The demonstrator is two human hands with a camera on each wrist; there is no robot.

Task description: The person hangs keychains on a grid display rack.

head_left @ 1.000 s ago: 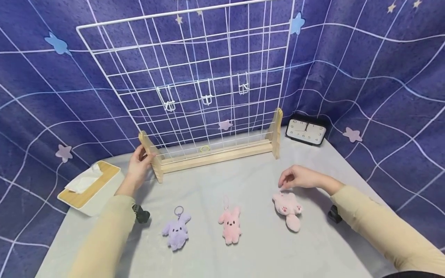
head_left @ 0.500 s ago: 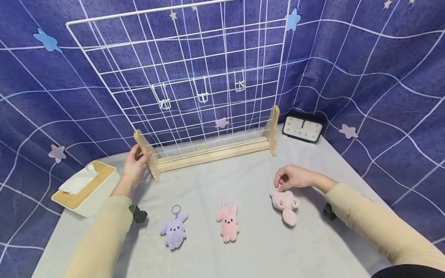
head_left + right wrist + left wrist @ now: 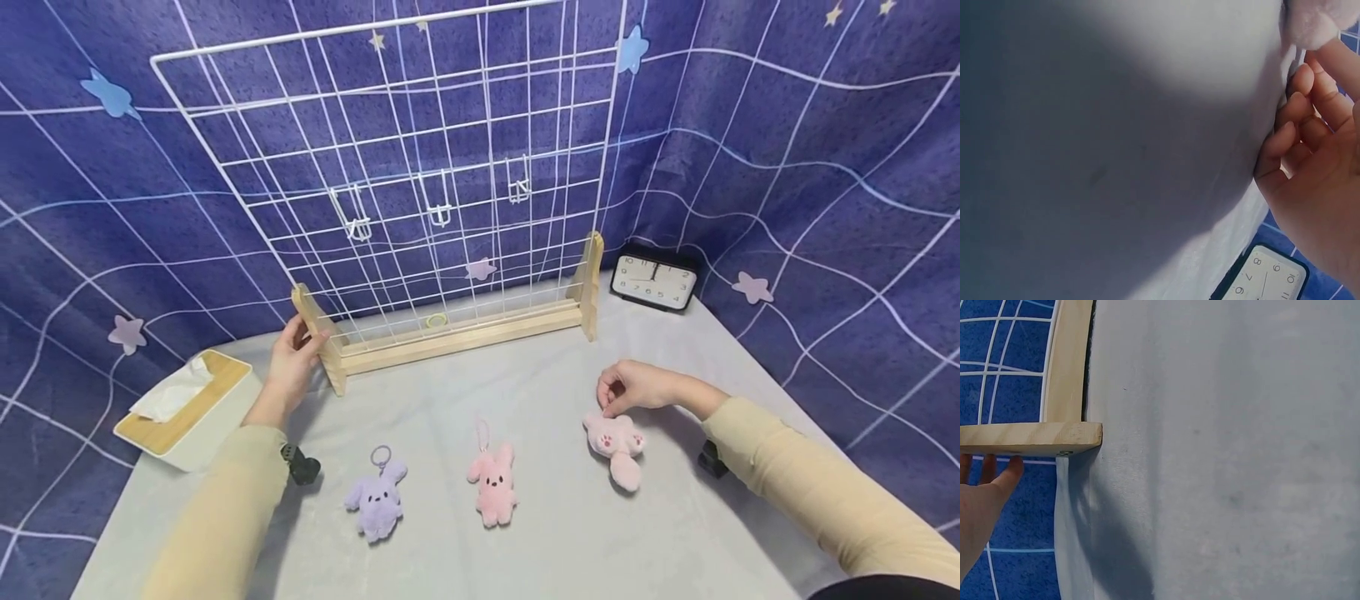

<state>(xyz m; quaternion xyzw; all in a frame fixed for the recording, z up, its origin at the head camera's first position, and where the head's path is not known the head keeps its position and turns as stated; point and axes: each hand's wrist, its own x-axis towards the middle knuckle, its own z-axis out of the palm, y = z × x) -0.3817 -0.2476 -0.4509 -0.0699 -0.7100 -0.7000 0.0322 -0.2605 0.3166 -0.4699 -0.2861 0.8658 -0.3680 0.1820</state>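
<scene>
My left hand (image 3: pixel 294 360) rests its fingertips against the outer face of the wooden left foot (image 3: pixel 318 337) of a white wire grid rack (image 3: pixel 420 125); the left wrist view shows the fingers (image 3: pixel 1007 478) at that board. My right hand (image 3: pixel 637 386) pinches at the top end of a pale pink plush keychain (image 3: pixel 615 436), which has red paw marks and a rounded end toward me. Its other fingers (image 3: pixel 1297 109) are curled in the right wrist view, and its loop is hidden. A lilac plush keychain (image 3: pixel 377 504) and a pink bunny plush keychain (image 3: pixel 495 492) lie face up.
Several white hooks, one a middle hook (image 3: pixel 440 214), hang on the grid. A tissue box (image 3: pixel 217 408) stands at the left, and a black clock (image 3: pixel 654 279) at the back right. A yellow ring (image 3: pixel 436 320) lies behind the rack's base bar.
My right fingertips have come down onto the top of the pale pink plush, which has shifted slightly away from me. My left hand stays at the rack's foot.
</scene>
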